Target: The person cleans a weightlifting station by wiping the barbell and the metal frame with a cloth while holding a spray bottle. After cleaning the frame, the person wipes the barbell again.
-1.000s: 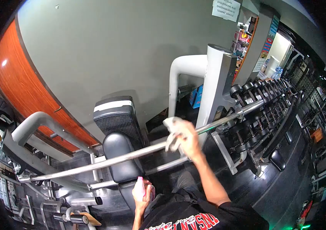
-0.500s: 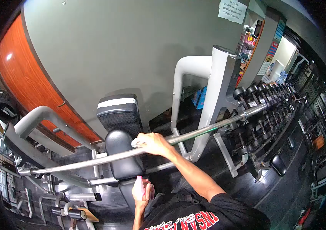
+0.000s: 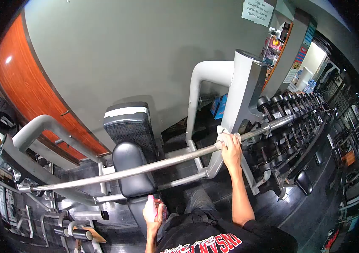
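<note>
Looking down from head height, we see a long metal bar (image 3: 145, 169) running in a slant across the view, from low on the left to higher on the right (the line looks slightly bowed, so we take its slope loosely). The right hand (image 3: 231, 152) is on the bar, right of the middle of the view, with its grip curled over a pale cloth (image 3: 223, 134) that lies against the metal. This hand meets the bar from the person's side, its forearm (image 3: 242, 194) roughly crosswise to the bar's long axis. From this grip, the longer stretch of bar lies to the left, passing above a black padded seat (image 3: 129, 158); the shorter stretch goes right, past a collar (image 3: 268, 128), toward rows of dumbbells (image 3: 264, 102).

The left hand (image 3: 152, 216) is lower, left of the middle and apart from the bar. Its grip is closed round a bottle with a pink top (image 3: 151, 201); the fingers hide much of it, so we cannot tell what it contains. Of the two hands, the right is nearer the bar; between the left and the bar we see part of the seat.
</note>
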The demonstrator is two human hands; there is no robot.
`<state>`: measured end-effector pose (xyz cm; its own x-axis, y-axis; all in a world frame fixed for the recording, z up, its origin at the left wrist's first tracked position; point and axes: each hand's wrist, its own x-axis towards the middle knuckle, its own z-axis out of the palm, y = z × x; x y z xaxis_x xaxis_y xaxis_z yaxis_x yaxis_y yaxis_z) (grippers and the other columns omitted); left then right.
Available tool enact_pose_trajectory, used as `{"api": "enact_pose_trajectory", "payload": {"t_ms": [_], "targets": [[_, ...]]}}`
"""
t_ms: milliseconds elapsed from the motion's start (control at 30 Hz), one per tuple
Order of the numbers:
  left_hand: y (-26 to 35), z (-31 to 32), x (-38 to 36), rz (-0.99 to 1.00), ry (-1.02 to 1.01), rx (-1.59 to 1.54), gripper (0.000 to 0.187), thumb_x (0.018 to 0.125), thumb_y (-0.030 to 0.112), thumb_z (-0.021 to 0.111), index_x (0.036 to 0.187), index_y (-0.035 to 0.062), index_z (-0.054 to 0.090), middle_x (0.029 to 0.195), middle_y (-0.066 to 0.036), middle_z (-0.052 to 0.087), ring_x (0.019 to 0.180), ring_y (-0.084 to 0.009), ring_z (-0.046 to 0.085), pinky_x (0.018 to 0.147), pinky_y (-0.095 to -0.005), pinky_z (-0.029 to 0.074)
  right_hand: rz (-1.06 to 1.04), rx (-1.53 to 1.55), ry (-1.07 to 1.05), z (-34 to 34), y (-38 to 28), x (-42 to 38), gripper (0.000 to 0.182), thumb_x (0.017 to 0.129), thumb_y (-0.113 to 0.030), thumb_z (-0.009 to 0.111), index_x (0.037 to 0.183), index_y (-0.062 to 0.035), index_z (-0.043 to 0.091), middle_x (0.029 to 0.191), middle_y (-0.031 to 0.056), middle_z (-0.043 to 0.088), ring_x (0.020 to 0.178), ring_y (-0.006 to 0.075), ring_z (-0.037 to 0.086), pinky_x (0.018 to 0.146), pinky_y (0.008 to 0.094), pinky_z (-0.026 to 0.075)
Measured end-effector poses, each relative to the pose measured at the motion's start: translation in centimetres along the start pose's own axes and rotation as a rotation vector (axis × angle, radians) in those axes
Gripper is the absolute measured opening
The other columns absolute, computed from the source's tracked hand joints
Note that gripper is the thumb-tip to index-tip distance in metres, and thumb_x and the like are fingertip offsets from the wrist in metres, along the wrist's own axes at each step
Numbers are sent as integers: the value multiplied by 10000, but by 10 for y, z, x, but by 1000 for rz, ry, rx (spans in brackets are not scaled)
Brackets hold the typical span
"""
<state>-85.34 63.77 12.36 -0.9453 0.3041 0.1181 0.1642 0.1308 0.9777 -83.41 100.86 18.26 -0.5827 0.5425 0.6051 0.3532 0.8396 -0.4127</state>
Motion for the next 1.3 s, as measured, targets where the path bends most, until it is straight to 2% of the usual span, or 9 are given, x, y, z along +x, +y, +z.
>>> {"api": "enact_pose_trajectory", "payload": {"t_ms": [167,300,467,533,667,800,967,1100,1300], "targets": [[10,-1,0,34,-36,104,142,840,41,624,969,-9,592,784,-103,647,683,-175,644,668,-299,513,44,241,9,25,-75,-25,276,751,1,631,1016,-75,614,1011,144,618,994,332,595,894,432,467],[7,2,-2,135,-78,122,160,877,35,592,1018,-21,544,757,-71,615,609,-126,591,594,-265,490,-283,469,-196,46,-154,-73,431,758,47,617,1148,-136,628,1220,108,600,1202,289,537,1017,380,468],[19,-1,-8,38,-67,11,171,877,38,589,1029,-21,538,767,-80,615,615,-135,607,594,-268,498,-192,844,-495,44,-136,-98,561,680,73,653,1205,-118,599,1230,111,605,1142,278,589,975,375,493],[12,-6,-9,57,-29,29,156,867,37,595,1006,-21,555,733,-84,624,597,-138,616,588,-271,500,-305,729,-156,42,-99,-90,552,677,91,649,1197,-89,600,1206,133,603,1156,319,566,995,396,464],[18,-13,-11,36,-4,84,130,863,30,589,981,-22,571,662,-79,624,569,-137,624,571,-266,498,5,248,345,1,-27,-34,447,745,20,647,1173,-101,607,1187,166,554,1141,370,517,1005,440,407],[15,-15,-10,74,4,75,130,864,27,588,979,-30,566,647,-80,620,552,-141,621,567,-268,496,168,-112,122,-1,-15,-19,419,729,11,650,1131,-105,631,1121,155,552,1060,351,498,940,448,394],[11,-10,-7,129,31,24,140,864,25,595,987,-36,565,683,-86,629,557,-138,614,567,-269,495,-73,215,42,41,-102,-66,467,654,61,639,1061,-163,684,1098,113,568,979,337,522,873,422,432],[11,-3,-6,240,95,-26,147,869,29,594,996,-37,562,717,-90,635,577,-143,614,569,-272,495,-223,695,-314,57,-158,-113,379,669,19,680,1034,-83,674,1110,119,621,1060,296,573,914,388,448],[19,-17,-14,159,51,-16,155,864,30,589,997,-40,552,710,-93,632,587,-149,617,589,-277,498,849,1666,-943,116,-156,-157,338,978,-248,513,1237,-31,517,1087,102,635,968,170,630,836,327,525]]}}
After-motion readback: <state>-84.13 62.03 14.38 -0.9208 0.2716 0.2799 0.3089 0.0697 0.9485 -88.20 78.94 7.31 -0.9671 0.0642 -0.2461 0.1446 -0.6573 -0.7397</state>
